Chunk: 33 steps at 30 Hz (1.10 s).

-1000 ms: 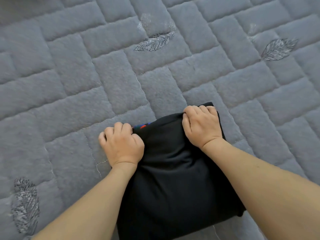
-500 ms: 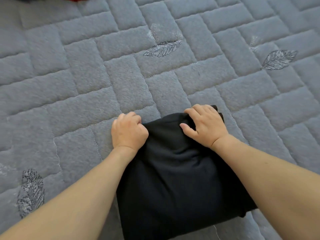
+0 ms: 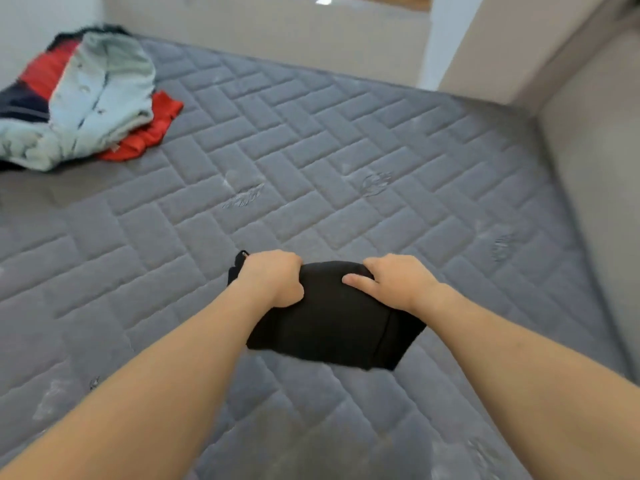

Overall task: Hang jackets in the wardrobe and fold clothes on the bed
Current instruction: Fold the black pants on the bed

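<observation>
A folded black garment (image 3: 329,327) is held just above the grey quilted bed (image 3: 311,161), near its front middle. My left hand (image 3: 273,277) grips the garment's far left edge with curled fingers. My right hand (image 3: 394,282) clasps the far right edge, thumb lying on top. The near end of the bundle hangs free between my forearms. A small black tab sticks out beside my left hand.
A pile of clothes (image 3: 90,98) lies at the far left corner of the bed: a pale blue jacket over red and dark pieces. A beige padded headboard (image 3: 595,174) runs along the right side. A wall stands beyond the far edge.
Both hands have closed on the black garment and raised it off the bed. The view has tilted up, so the far clothes pile and the headboard now show.
</observation>
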### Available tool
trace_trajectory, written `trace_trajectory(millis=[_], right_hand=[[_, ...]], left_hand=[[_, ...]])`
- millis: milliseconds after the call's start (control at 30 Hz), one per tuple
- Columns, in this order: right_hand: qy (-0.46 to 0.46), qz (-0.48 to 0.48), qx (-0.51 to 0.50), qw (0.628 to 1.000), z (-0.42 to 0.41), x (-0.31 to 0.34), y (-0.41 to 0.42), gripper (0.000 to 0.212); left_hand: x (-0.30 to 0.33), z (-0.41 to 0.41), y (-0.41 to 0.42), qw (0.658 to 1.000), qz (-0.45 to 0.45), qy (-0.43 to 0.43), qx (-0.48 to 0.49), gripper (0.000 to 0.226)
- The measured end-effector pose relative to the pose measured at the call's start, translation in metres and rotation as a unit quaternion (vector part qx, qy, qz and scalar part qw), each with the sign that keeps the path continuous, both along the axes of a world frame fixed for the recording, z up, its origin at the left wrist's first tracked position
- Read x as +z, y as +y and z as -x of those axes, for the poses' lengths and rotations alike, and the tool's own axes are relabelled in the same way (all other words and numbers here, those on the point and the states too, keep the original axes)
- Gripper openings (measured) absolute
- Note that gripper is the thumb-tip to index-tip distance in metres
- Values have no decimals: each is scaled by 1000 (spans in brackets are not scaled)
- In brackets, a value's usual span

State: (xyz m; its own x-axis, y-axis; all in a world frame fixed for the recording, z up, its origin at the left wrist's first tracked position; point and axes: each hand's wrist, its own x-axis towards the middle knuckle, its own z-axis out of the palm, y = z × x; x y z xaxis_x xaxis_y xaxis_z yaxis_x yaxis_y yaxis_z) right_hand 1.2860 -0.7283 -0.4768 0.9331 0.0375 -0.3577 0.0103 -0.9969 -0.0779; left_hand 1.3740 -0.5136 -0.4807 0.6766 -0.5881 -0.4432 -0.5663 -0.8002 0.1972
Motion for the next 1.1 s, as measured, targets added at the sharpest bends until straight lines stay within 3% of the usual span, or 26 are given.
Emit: trace_trajectory(millis=[100,233,433,600,767,1100], right_hand=[[-62,-5,-52,997,50,110,-19,70],[-35,-4,-147,988,116,237,-39,70],[-53,-43,-376,924,260,372,-46,59],[-107,-17,-523,845,423,451,-13,44],[-156,54,-642,748,578,513,59,51],[-188,105,-811,545,838,576,293,51]], left_hand=[[107,16,-32,996,18,-64,-55,18],[231,47,-76,981,46,-120,-145,11],[365,143,-147,925,127,-176,-311,5],[451,275,-186,841,207,-214,-453,4],[516,430,-187,762,266,-199,-555,7],[584,739,-69,586,347,-153,-716,7]])
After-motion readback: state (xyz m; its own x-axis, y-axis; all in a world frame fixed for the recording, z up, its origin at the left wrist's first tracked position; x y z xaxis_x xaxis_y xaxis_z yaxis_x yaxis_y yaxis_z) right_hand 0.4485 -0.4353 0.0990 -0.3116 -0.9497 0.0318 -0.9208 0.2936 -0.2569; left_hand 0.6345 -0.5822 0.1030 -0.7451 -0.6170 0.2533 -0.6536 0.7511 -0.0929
